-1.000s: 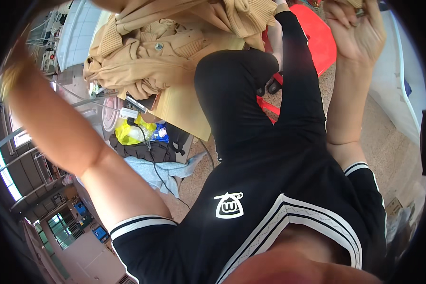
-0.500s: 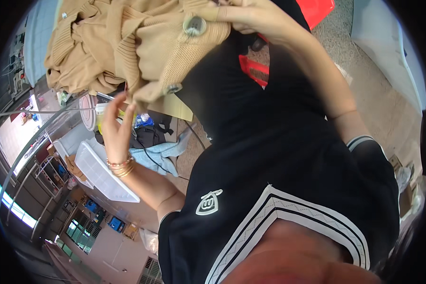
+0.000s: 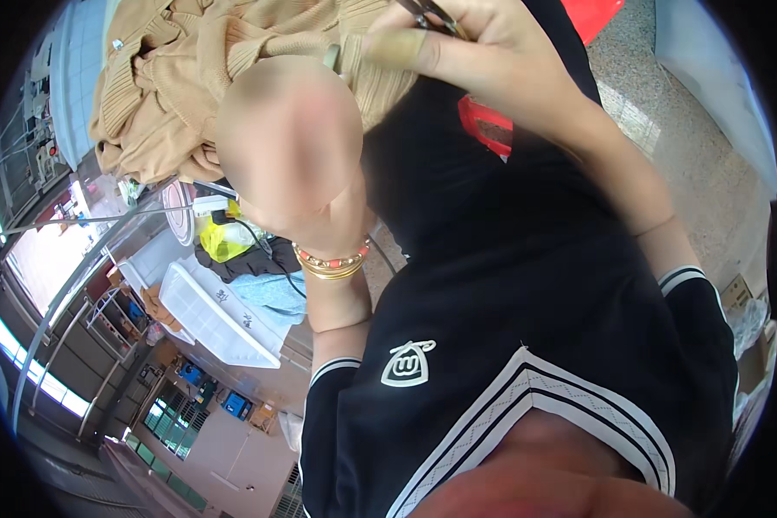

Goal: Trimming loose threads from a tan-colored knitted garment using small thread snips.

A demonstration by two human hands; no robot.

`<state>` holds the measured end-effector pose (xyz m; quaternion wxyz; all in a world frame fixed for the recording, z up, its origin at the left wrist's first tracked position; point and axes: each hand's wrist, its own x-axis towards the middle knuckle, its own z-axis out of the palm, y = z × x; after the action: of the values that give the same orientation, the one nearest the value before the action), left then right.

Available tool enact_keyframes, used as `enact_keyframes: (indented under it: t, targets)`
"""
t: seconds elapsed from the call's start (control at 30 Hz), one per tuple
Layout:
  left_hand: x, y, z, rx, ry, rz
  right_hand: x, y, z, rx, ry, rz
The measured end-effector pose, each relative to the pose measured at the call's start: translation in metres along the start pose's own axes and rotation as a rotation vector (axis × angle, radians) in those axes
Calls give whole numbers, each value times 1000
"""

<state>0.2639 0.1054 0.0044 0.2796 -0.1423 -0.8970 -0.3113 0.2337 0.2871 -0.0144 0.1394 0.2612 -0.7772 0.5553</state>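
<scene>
A tan knitted cardigan lies bunched at the upper left, its ribbed band reaching toward my hands. One button shows edge-on at that band. My left hand, with bracelets at the wrist, is raised in front of the cardigan; a blurred patch covers its fingers, so whether they hold anything is hidden. At the top, my right hand is closed around dark metal thread snips, partly cut off by the picture's edge. A tan wrap covers its thumb, which lies beside the ribbed band.
Left of my arm stand a white plastic crate, a light blue cloth, a dark cloth and a yellow bag, with a cable running across. Red plastic shows beyond my black clothing. A pale panel stands at the upper right.
My left hand has moved right, away from the cardigan's lower edge. My right hand has tilted, and the snips in it have come into sight. The lower button is now hidden.
</scene>
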Motion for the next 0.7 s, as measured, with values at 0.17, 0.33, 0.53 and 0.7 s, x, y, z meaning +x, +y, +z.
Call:
enact_keyframes:
  t: [0.17,0.33,0.53,0.7]
  targets:
    - [-9,-8,2,-390,94,-304,6,22,17,671,-103,180]
    - [-12,-11,6,-458,118,-365,2,32,28,601,-58,-89]
    - [-11,-13,8,-477,151,-354,1,12,9,263,-136,208]
    - [-11,-10,11,-466,155,-330,-4,18,11,912,-153,484]
